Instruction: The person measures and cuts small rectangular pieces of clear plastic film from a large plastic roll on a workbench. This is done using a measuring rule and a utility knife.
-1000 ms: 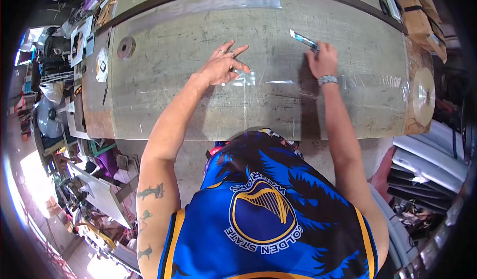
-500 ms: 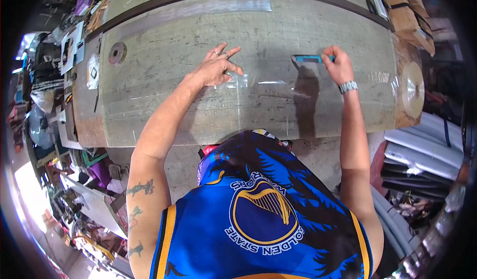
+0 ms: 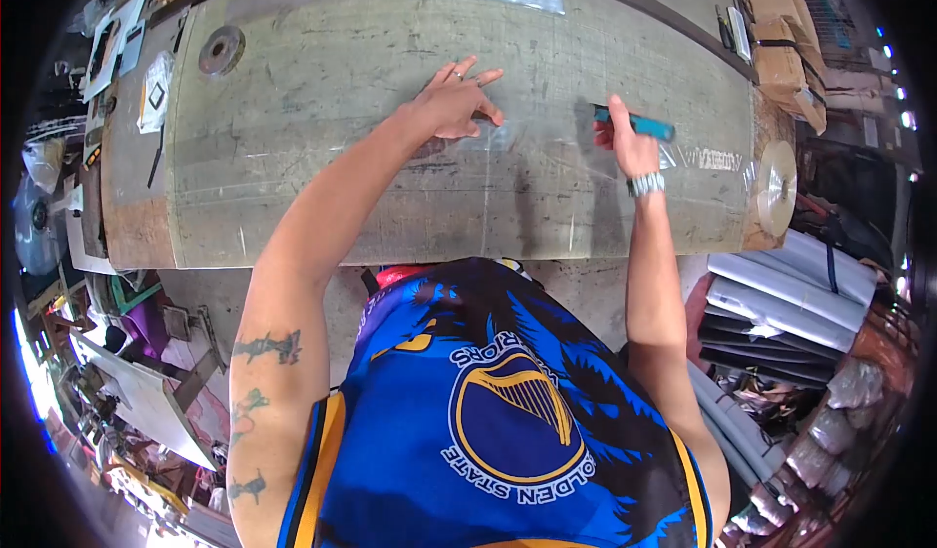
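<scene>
My left hand [image 3: 463, 102] rests on a thin clear sheet over the worktable [image 3: 322, 80], its fingers spread and a ring on one of them. To its right, my right hand [image 3: 623, 140] holds a teal cutter [image 3: 649, 126] between thumb and fingers, with the dark tip pointing left. The cutter appears to be just above the table surface. The clear sheet is hard to make out; a shiny piece of its edge [image 3: 667, 158] shows beside my right wrist.
A tape roll [image 3: 222, 50] lies at the table's upper left, another clear roll [image 3: 777, 188] at the right edge. A dark bar [image 3: 625, 0] crosses the far side. Cardboard boxes [image 3: 781, 55] stand at the upper right, wrapped rolls [image 3: 781, 294] below right.
The view has shifted. My right hand has turned the cutter from nearly level to slanted and changed its hold on it. My left hand stays spread on the sheet.
</scene>
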{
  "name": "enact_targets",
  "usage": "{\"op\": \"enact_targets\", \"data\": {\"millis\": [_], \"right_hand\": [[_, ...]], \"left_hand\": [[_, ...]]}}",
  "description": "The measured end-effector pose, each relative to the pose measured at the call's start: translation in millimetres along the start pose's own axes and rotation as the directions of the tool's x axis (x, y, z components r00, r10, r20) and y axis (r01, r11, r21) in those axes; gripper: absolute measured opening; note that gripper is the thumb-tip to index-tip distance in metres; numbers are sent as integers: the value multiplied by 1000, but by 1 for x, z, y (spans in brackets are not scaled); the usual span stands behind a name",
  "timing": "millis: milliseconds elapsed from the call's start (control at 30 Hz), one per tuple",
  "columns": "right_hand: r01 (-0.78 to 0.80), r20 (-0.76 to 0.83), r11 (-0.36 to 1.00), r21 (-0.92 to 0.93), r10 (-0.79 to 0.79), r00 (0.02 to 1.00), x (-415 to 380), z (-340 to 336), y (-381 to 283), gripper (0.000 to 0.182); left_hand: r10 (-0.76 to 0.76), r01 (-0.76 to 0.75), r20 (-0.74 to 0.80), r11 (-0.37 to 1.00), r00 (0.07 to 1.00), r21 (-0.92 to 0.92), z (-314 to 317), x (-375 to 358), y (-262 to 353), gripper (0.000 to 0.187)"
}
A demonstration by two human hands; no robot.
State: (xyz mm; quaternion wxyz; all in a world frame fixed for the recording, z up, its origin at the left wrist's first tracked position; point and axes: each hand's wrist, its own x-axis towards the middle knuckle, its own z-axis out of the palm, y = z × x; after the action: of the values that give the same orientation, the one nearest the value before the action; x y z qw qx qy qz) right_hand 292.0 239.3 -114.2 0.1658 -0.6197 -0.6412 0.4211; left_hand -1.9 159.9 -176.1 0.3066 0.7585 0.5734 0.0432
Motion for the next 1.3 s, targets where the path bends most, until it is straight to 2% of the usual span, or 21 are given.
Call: {"op": "enact_targets", "data": {"millis": [33, 67, 100, 133, 167, 267, 367, 500, 900, 1000, 1100, 1233, 1300], "right_hand": [[58, 3, 992, 108, -59, 998, -26, 5, -13, 63], [110, 32, 985, 131, -115, 993, -53, 13, -23, 58], [106, 46, 965, 240, -121, 992, -74, 31, -19, 52], [137, 37, 973, 184, -146, 989, -91, 49, -23, 47], [165, 49, 961, 221, -180, 982, -99, 70, -8, 43], [270, 5, 945, 186, -276, 961, -103, 118, 8, 36], [487, -128, 872, 54, -477, 869, -88, 144, 20, 37], [501, -151, 865, 6, -495, 856, -72, 155, 21, 30], [473, -146, 878, -73, -479, 866, -60, 165, 19, 28], [450, -148, 881, -144, -469, 871, -58, 167, 13, 27], [416, -97, 897, -149, -432, 897, -56, 164, 8, 26], [446, -60, 880, -162, -460, 886, -70, 160, 3, 27], [406, -40, 884, -233, -426, 904, -84, 160, 14, 26]], "left_hand": [[4, -4, 2, 1000, 1000, 6, 0, 1, -1, 46], [13, -14, 5, 1000, 1000, 14, 0, 1, -2, 46], [13, -13, 12, 1000, 1000, 20, 0, 2, -2, 46], [14, -15, 19, 999, 1000, 29, -1, 4, -3, 46], [15, -16, 26, 999, 1000, 40, -1, 6, -3, 47], [22, -22, 9, 998, 1000, 54, 3, 7, -6, 48], [25, -25, 8, 998, 1000, 58, 4, 7, -6, 48], [19, -20, 30, 998, 999, 54, -1, 8, -3, 48], [34, -36, 41, 997, 999, 63, -6, 5, -3, 51], [37, -39, 37, 997, 999, 64, -5, 5, -4, 51], [34, -36, 33, 997, 999, 67, -4, 5, -5, 53], [28, -31, 34, 996, 999, 80, -2, 6, -2, 55], [15, -19, 40, 995, 999, 93, -4, 7, -3, 56]]}}
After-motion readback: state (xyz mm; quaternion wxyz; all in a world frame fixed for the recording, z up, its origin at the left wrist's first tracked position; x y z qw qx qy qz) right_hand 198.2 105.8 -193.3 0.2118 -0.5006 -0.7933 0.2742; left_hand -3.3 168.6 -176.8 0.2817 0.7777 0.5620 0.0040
